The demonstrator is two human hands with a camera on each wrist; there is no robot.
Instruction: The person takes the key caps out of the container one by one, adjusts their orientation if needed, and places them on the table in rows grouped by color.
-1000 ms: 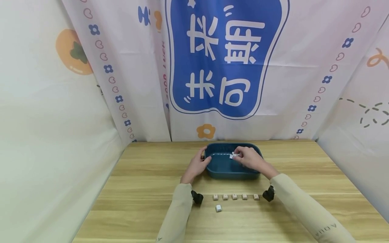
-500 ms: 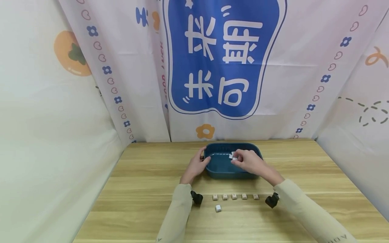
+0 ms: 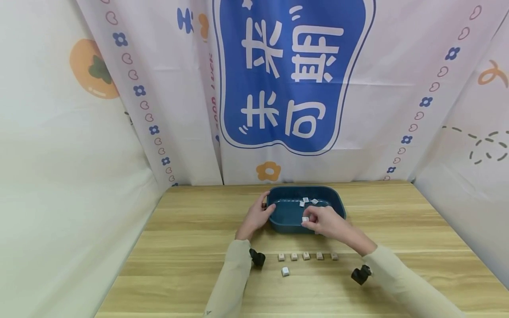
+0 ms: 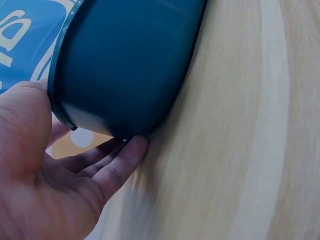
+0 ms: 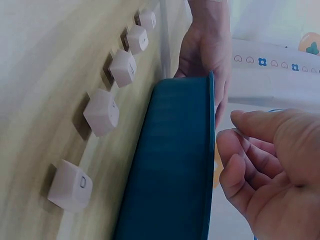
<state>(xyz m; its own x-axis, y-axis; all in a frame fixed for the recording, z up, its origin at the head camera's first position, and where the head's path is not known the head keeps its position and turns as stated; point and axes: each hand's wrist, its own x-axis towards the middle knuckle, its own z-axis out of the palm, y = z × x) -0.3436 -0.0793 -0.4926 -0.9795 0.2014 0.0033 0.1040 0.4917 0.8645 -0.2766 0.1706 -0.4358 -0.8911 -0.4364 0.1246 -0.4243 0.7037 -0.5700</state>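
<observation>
My left hand (image 3: 256,216) holds the left end of a dark teal plastic basin (image 3: 274,226), thumb over the rim and fingers along the outer wall. In the left wrist view, fingertips (image 4: 137,145) touch the low outside of the basin. Over the basin's near side, my right hand (image 3: 328,221) pinches a white keycap (image 3: 305,219) between thumb and index finger. From the right wrist, that hand (image 5: 270,165) mostly hides the keycap. Inside the basin, by the far wall, lie three white keycaps (image 3: 305,200), apart from my fingers.
In front of the basin, several keycaps (image 3: 306,255) stand in a spaced row on the wooden table (image 3: 179,265). A single white keycap (image 3: 285,271) sits nearer, below the row's left end. A printed curtain (image 3: 191,145) hangs behind the table.
My right hand has drawn back from the far wall toward the basin's near rim, carrying one keycap and uncovering the others. My left hand has stayed at the basin.
</observation>
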